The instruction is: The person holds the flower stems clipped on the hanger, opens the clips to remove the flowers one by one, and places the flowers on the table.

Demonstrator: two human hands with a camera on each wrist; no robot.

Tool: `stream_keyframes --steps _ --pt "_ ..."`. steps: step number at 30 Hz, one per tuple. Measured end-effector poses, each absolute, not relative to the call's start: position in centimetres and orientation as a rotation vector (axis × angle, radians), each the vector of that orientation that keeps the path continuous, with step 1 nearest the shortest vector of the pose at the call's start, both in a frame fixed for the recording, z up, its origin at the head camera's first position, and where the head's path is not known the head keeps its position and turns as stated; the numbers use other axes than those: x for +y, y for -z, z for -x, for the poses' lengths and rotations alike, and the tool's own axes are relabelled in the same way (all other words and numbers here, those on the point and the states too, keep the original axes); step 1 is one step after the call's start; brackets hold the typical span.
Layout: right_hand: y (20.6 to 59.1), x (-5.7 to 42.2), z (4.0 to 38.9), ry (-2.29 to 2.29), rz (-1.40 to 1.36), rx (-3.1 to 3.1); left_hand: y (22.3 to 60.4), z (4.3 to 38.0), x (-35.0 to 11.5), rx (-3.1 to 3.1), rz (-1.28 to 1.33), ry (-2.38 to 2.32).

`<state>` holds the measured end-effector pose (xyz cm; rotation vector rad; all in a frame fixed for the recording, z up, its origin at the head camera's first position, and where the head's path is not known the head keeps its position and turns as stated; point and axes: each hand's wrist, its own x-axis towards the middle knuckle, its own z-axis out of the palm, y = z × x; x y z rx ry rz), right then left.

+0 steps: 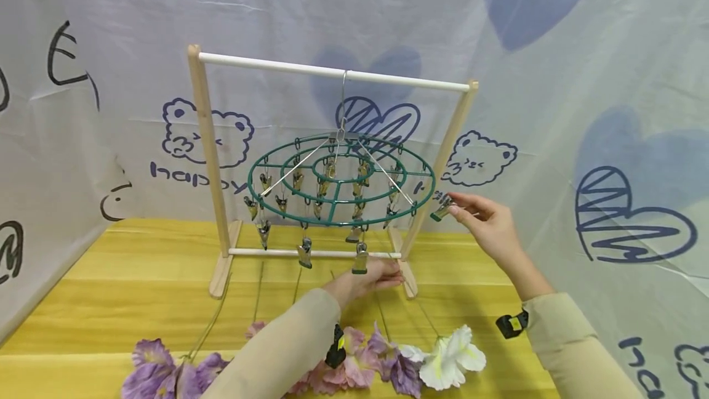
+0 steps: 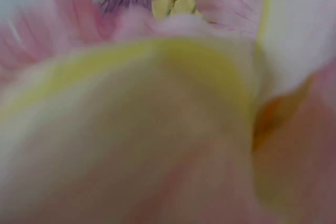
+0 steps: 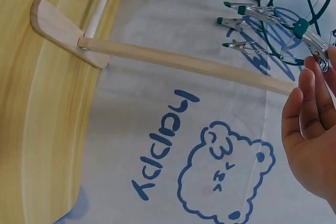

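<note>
A green round clip hanger with several metal clips hangs by its hook from a rack's white top bar. Thumb and fingers of my right hand pinch a metal clip at the hanger's right edge; in the right wrist view its green tip points away from the fingers. My left hand reaches low under the hanger, behind a hanging clip, near the flower stems, with its fingers pointing right. Pink petals fill the left wrist view, which does not show the hand.
A wooden rack stands on the yellow wood-grain table. Along the front lie artificial flowers: purple, pink and white, stems toward the rack. A printed cloth hangs behind.
</note>
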<state>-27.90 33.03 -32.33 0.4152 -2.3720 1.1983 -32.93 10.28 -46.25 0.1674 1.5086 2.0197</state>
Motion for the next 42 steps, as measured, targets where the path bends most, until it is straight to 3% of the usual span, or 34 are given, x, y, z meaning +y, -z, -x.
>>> stream_keyframes --steps 9,24,42 --pt "32.4 33.3 28.1 -1.248 -0.410 -2.377 47.2 32.6 11.3 1.468 -0.198 -1.947" --pt "32.8 33.5 28.0 -1.216 -0.421 -2.397 49.4 31.7 12.4 1.611 -0.003 -1.920" --pt "32.7 33.0 27.6 -1.238 -0.394 -2.380 49.0 31.2 12.5 1.707 0.020 -1.889"
